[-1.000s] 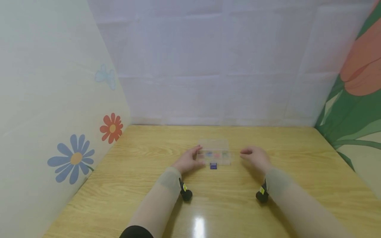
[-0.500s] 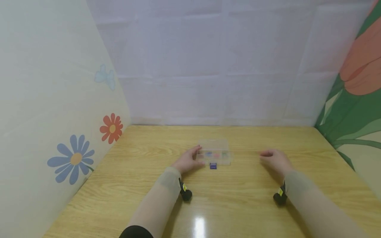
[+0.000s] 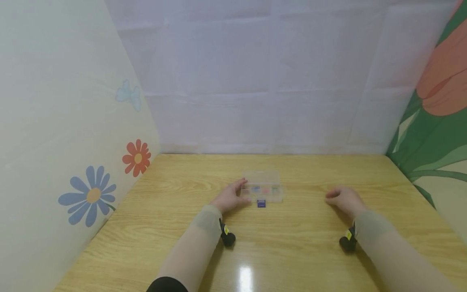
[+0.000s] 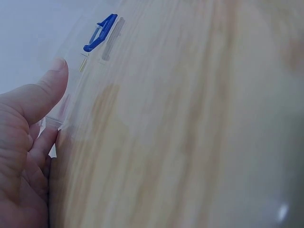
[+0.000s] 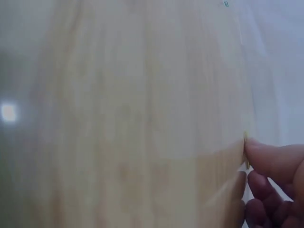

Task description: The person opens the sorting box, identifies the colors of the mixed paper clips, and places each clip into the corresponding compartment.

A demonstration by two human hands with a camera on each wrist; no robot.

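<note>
A clear compartment box (image 3: 280, 198) stands mid-table with its lid (image 3: 260, 177) swung back and a blue latch (image 3: 261, 203) at its front. Small blue (image 3: 256, 189), pink (image 3: 266, 190) and green (image 3: 275, 188) pieces lie in separate compartments. My left hand (image 3: 230, 197) grips the box's left end, thumb at the front and fingers toward the back. Well to the right of the box, my right hand (image 3: 345, 199) is low over the tabletop. Between its thumb and finger it pinches a thin yellow piece (image 5: 246, 151), mostly covered, its kind unclear.
The wood-grain table (image 3: 284, 251) reaches back to a white sheet (image 3: 255, 89). A flower-printed panel (image 3: 80, 134) stands on the left, a leafy one (image 3: 438, 134) on the right. A black camera is strapped to each wrist.
My right hand has moved right, away from the box, slowing and drawing slightly nearer the front. The left hand and the box have stayed in place.
</note>
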